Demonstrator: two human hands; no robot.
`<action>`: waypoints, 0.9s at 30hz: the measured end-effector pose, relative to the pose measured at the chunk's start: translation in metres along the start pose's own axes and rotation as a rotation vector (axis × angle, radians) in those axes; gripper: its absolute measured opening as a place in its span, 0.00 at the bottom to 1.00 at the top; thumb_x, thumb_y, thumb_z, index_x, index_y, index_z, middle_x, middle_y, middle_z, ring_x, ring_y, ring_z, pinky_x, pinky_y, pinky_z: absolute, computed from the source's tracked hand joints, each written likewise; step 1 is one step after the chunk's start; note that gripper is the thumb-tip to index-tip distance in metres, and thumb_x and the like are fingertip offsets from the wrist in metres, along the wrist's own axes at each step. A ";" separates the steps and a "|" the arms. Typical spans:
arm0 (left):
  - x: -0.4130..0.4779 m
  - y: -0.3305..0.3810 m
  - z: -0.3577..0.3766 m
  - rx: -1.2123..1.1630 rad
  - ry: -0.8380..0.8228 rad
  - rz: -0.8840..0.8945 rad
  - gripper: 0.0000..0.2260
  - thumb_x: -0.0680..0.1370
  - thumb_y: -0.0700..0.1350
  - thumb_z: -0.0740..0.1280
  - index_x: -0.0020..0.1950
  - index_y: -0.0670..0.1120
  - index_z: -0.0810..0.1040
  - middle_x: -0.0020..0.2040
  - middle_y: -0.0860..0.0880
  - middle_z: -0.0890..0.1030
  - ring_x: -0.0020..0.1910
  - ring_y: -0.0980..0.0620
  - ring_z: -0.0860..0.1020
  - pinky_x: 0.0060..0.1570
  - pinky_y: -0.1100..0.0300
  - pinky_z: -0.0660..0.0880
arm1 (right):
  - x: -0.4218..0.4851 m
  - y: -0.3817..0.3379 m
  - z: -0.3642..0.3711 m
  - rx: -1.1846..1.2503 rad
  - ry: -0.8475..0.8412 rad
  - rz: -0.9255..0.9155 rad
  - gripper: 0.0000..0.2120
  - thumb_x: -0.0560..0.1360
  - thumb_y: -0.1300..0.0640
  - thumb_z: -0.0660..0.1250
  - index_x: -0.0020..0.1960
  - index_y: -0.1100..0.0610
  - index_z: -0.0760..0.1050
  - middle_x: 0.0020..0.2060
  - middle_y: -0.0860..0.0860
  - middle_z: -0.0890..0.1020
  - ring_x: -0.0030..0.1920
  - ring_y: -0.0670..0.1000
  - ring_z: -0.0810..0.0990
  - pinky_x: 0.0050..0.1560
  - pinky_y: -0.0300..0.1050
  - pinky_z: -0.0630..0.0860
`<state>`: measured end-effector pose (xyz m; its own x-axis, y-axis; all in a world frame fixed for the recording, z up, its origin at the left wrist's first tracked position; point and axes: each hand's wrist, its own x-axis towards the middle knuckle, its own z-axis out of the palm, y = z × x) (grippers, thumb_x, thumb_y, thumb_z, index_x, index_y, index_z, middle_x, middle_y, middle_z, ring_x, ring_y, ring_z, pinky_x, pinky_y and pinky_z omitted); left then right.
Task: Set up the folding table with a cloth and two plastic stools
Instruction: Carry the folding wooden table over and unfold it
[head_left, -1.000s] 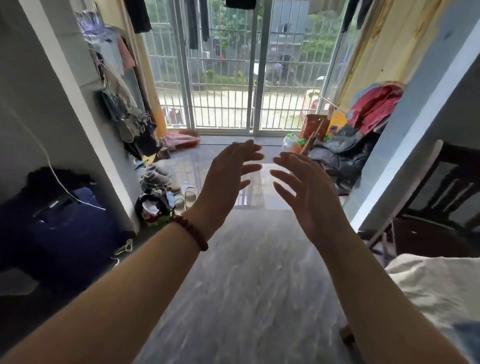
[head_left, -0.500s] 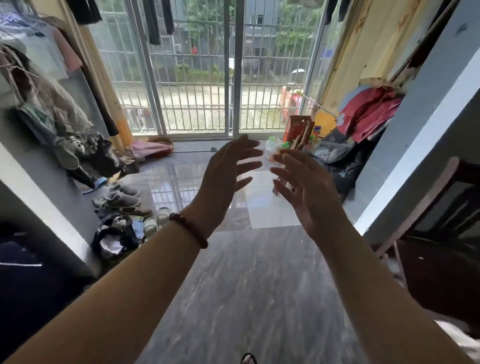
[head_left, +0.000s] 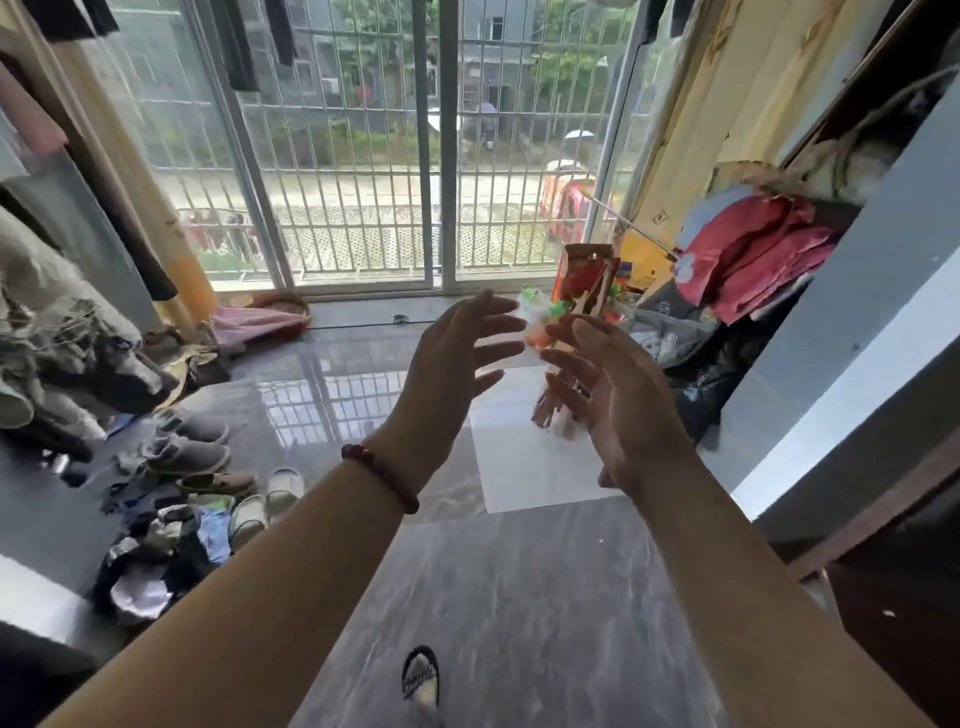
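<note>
Sandalled foot (head_left: 420, 675) blurred; wooden sticks (head_left: 549, 413) partly behind right hand (head_left: 618, 400)

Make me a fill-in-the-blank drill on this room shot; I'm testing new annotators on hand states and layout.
1. The bead bracelet sits on the ____ wrist.
2. The left hand and the right hand, fingers spread, both hold ____.
3. The shoes lie on the floor on the person's ____ side.
4. The red clothes are piled on the person's ____ side.
Missing words: left; nothing; left; right.
</note>
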<state>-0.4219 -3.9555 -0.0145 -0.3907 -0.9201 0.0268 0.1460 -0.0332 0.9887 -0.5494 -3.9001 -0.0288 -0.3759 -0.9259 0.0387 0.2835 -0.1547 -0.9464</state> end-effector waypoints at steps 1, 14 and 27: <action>0.023 -0.002 0.000 0.004 -0.007 -0.003 0.13 0.81 0.55 0.55 0.49 0.51 0.78 0.49 0.52 0.83 0.52 0.51 0.81 0.60 0.50 0.73 | 0.023 0.002 -0.001 0.007 0.003 -0.005 0.09 0.71 0.49 0.66 0.49 0.50 0.78 0.49 0.47 0.83 0.51 0.47 0.81 0.47 0.40 0.74; 0.275 0.004 -0.001 0.004 -0.172 -0.038 0.14 0.82 0.52 0.54 0.51 0.47 0.77 0.52 0.45 0.81 0.51 0.49 0.80 0.54 0.57 0.76 | 0.257 0.011 -0.003 0.071 0.165 -0.055 0.07 0.78 0.56 0.62 0.49 0.53 0.79 0.47 0.49 0.84 0.49 0.49 0.81 0.50 0.44 0.74; 0.491 -0.032 0.074 0.017 -0.268 -0.067 0.15 0.82 0.49 0.55 0.53 0.44 0.79 0.50 0.46 0.81 0.49 0.49 0.79 0.52 0.56 0.71 | 0.463 0.009 -0.089 0.040 0.269 -0.068 0.07 0.76 0.57 0.65 0.44 0.50 0.81 0.42 0.46 0.84 0.44 0.47 0.82 0.43 0.41 0.75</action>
<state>-0.6854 -4.3773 -0.0220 -0.6262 -0.7797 -0.0029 0.0971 -0.0817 0.9919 -0.7997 -4.2997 -0.0479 -0.6147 -0.7887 0.0104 0.2820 -0.2321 -0.9309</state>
